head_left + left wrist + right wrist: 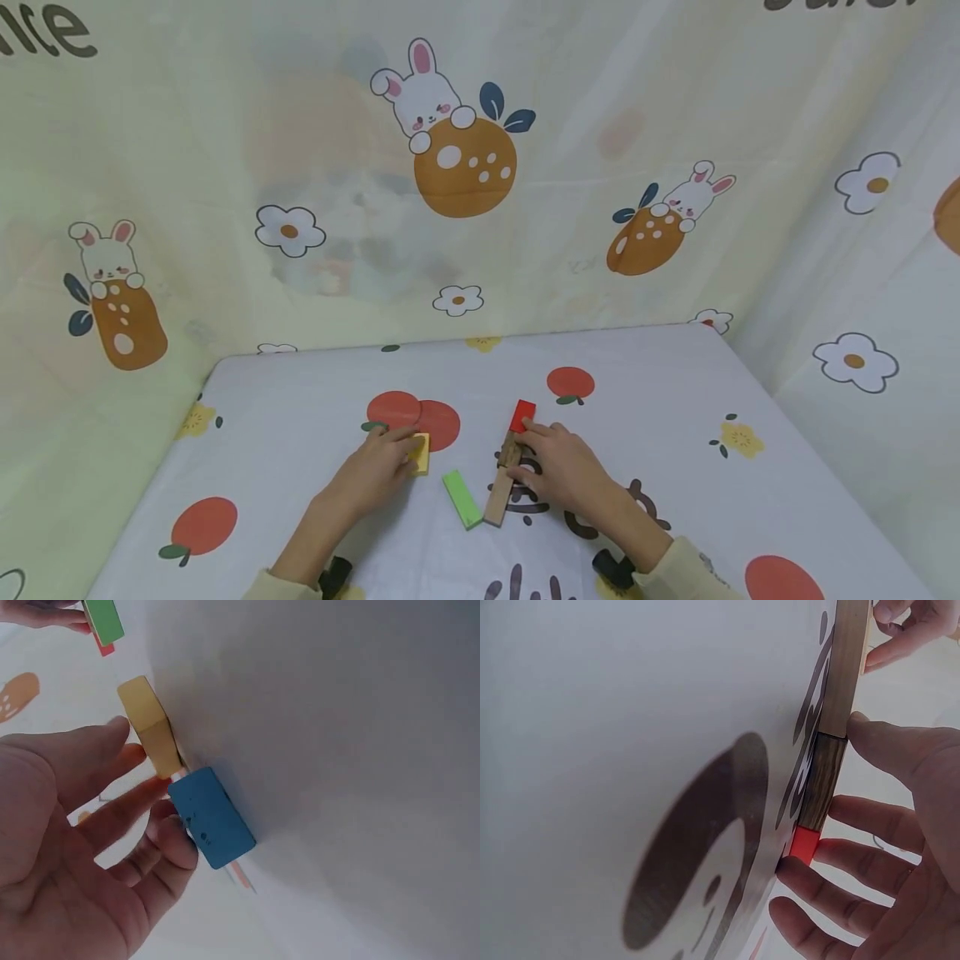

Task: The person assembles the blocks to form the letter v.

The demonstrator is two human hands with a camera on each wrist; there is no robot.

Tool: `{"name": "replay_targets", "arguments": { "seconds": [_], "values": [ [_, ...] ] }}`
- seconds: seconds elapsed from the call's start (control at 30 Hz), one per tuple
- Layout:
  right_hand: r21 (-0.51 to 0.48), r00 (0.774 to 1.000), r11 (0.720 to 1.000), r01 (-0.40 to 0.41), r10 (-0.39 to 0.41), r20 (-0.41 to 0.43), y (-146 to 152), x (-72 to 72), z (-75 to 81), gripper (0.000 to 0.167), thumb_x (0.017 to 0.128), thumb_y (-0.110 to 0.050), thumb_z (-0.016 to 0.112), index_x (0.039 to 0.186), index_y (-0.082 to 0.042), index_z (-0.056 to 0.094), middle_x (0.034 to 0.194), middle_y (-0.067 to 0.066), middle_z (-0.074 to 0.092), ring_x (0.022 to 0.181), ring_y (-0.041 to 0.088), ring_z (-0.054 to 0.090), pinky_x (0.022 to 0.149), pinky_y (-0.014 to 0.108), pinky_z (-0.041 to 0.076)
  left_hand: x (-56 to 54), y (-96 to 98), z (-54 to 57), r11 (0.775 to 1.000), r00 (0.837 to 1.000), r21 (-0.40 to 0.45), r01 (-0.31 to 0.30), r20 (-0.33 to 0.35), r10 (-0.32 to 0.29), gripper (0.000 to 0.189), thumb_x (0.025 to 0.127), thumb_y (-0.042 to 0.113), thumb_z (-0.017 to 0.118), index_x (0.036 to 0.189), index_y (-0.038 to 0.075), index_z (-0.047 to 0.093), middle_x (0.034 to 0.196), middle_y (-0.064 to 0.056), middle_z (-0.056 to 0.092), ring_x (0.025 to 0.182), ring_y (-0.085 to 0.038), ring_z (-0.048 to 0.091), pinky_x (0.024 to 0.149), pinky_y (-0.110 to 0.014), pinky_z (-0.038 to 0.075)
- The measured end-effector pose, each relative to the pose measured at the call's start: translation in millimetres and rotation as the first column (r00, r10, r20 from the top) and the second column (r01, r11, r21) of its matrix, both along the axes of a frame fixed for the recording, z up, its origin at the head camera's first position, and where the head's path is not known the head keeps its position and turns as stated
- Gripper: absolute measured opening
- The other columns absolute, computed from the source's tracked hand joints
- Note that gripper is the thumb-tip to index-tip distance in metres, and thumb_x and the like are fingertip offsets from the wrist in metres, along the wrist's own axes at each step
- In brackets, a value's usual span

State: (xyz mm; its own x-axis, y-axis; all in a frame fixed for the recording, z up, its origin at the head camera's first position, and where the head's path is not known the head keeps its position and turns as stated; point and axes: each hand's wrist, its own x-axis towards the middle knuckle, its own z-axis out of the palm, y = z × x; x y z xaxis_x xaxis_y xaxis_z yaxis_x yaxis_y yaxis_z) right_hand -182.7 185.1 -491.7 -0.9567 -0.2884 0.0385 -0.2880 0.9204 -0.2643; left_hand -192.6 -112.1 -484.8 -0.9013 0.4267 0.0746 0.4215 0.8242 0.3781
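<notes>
In the head view, my left hand (378, 468) is over a yellow block (422, 455). The left wrist view shows its thumb and fingertips along one side of the yellow block (150, 726), and its lower fingers against a blue block (212, 817), which the hand hides from the head view. My right hand (564, 468) lies along a row of blocks: a red one (522, 415) at the far end, a dark brown one (509, 450) in the middle and a light wooden one (498, 502) nearest me. Its thumb and fingertips touch the row's side. A green block (462, 500) lies between the hands.
A white cloth (645, 375) printed with fruit and flowers covers the table. Behind it hangs a cream curtain (540, 250) with rabbit prints, and another curtain side (885, 450) runs along the right. Dark straps (613, 570) sit at both wrists.
</notes>
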Motion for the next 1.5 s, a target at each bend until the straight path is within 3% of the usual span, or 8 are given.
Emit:
{"name": "replay_targets", "arguments": {
  "seconds": [0.3,0.5,0.73,0.93,1.37,1.5],
  "values": [
    [0.003,1.000,1.000,0.001,-0.002,0.010,0.0,0.3,-1.4,0.057,0.089,-0.047,0.083,0.133,-0.012,0.073,0.150,0.012,0.065,0.124,0.036,0.067,0.100,0.052,0.061,4.0,0.9,2.6,0.999,0.999,-0.041,-0.027,0.026,0.028,0.037,0.094,0.013,0.080,0.130,0.006,0.074,0.142,-0.016,0.067,0.122,-0.033,0.059,0.095,-0.049,0.062],
    [0.007,1.000,1.000,0.000,0.000,0.006,-0.1,0.0,-1.5,0.057,0.089,-0.047,0.083,0.133,-0.011,0.073,0.150,0.012,0.065,0.124,0.036,0.067,0.099,0.052,0.061,5.7,4.1,4.5,0.996,0.999,-0.079,-0.032,-0.029,0.030,0.030,0.094,0.016,0.080,0.122,0.007,0.075,0.129,-0.012,0.070,0.110,-0.028,0.058,0.084,-0.045,0.062],
    [0.009,1.000,1.000,0.011,-0.011,0.016,0.1,0.1,-1.5,0.058,0.089,-0.048,0.083,0.133,-0.012,0.074,0.151,0.012,0.065,0.124,0.035,0.067,0.099,0.052,0.061,6.1,7.3,6.0,0.995,0.998,-0.093,-0.041,-0.047,0.037,0.021,0.092,0.021,0.083,0.108,0.009,0.075,0.120,-0.009,0.070,0.105,-0.024,0.057,0.079,-0.042,0.061],
    [0.015,1.000,1.000,0.018,-0.018,0.022,-0.8,-0.3,-1.1,0.058,0.088,-0.048,0.084,0.134,-0.013,0.073,0.152,0.012,0.064,0.126,0.035,0.066,0.100,0.052,0.061,5.1,9.0,3.6,0.995,0.997,-0.086,-0.057,-0.056,0.052,0.020,0.094,0.026,0.080,0.106,0.010,0.076,0.117,-0.007,0.070,0.099,-0.020,0.053,0.073,-0.038,0.058],
    [0.013,1.000,1.000,0.009,-0.009,0.006,-1.3,0.5,-1.3,0.058,0.088,-0.048,0.084,0.133,-0.013,0.073,0.151,0.012,0.065,0.125,0.036,0.067,0.100,0.053,0.061,2.7,10.6,0.9,0.992,0.995,-0.107,-0.062,-0.085,0.053,0.021,0.091,0.023,0.084,0.104,0.009,0.075,0.114,-0.005,0.071,0.094,-0.018,0.054,0.076,-0.036,0.058],
    [0.017,1.000,1.000,0.007,-0.007,0.006,-1.3,0.7,-0.5,0.058,0.088,-0.047,0.084,0.133,-0.012,0.073,0.150,0.012,0.065,0.125,0.037,0.067,0.100,0.053,0.061,1.3,12.3,2.3,0.995,0.997,-0.091,-0.046,-0.070,0.039,0.026,0.090,0.020,0.084,0.110,0.007,0.075,0.120,-0.007,0.072,0.102,-0.022,0.060,0.085,-0.040,0.061]
  ]
}}
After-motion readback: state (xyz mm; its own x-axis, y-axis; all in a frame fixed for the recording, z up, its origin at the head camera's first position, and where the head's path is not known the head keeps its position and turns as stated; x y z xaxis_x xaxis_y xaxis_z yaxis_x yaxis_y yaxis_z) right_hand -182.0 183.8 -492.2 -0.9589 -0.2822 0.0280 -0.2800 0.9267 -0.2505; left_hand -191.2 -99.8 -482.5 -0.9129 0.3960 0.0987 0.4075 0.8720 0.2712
